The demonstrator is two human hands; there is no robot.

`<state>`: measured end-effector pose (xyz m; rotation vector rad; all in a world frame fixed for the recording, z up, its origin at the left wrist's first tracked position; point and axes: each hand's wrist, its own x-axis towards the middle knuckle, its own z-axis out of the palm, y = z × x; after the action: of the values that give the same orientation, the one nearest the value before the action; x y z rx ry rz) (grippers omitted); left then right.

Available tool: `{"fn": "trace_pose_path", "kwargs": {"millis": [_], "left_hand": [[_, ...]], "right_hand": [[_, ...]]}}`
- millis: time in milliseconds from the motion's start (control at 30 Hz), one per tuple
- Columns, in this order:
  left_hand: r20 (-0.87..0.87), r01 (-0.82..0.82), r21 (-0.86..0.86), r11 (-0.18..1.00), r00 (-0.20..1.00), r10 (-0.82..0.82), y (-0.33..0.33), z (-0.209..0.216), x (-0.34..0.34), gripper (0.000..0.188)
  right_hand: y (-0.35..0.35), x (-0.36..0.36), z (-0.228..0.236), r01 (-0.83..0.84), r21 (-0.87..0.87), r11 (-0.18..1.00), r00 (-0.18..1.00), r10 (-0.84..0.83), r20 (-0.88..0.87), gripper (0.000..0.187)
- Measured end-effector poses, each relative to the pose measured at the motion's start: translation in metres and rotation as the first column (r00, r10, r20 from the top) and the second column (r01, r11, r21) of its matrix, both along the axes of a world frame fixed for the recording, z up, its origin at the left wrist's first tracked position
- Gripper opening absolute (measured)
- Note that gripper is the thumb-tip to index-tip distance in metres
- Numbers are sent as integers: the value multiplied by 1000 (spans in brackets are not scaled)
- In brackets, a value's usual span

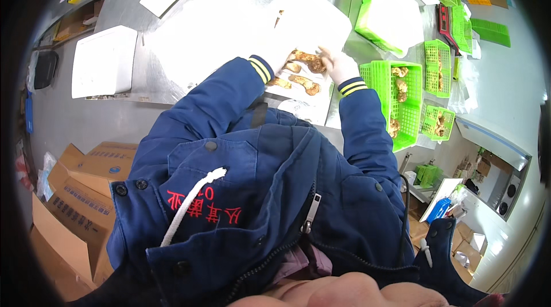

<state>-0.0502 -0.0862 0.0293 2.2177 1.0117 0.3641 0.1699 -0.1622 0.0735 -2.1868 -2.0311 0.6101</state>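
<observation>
Large mushroom (314, 63): left of the green basket (376, 92). Right hand (340, 67): fingers apparently pinching its end. Left hand (279, 57): fingers lost in glare, cannot tell. Handling: light, supported grip seems best.

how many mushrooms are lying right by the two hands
4 visible: a long mushroom by the right hand, a small mushroom below its left end, and, nearer the jacket, a left mushroom and a right mushroom. The left hand may hide more.
</observation>
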Motion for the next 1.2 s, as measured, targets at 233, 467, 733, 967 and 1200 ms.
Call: {"fn": "trace_pose_path", "kwargs": {"millis": [233, 467, 733, 967, 1200], "left_hand": [[-61, 120, -139, 983, 990, -129, 16, -4, 2, 21], [-22, 47, -338, 940, 998, -57, 13, -9, 3, 25], [-177, 189, -33, 981, 965, -192, 18, -4, -3, 33], [-84, 134, -164, 977, 985, -149, 15, -12, -4, 38], [-212, 86, -246, 966, 967, -141, 16, -19, 4, 37]], "right_hand": [[-11, -29, -26, -199, 236, 951, 972, 160, 175, 35], [-13, -34, -38, -90, 177, 980, 994, 77, 81, 32], [-14, -18, -19, 7, 219, 976, 968, 48, -246, 32], [-15, -4, 19, 77, 218, 973, 996, -67, -52, 27], [-27, -9, -23, -29, 248, 968, 994, 55, -98, 28]]}}
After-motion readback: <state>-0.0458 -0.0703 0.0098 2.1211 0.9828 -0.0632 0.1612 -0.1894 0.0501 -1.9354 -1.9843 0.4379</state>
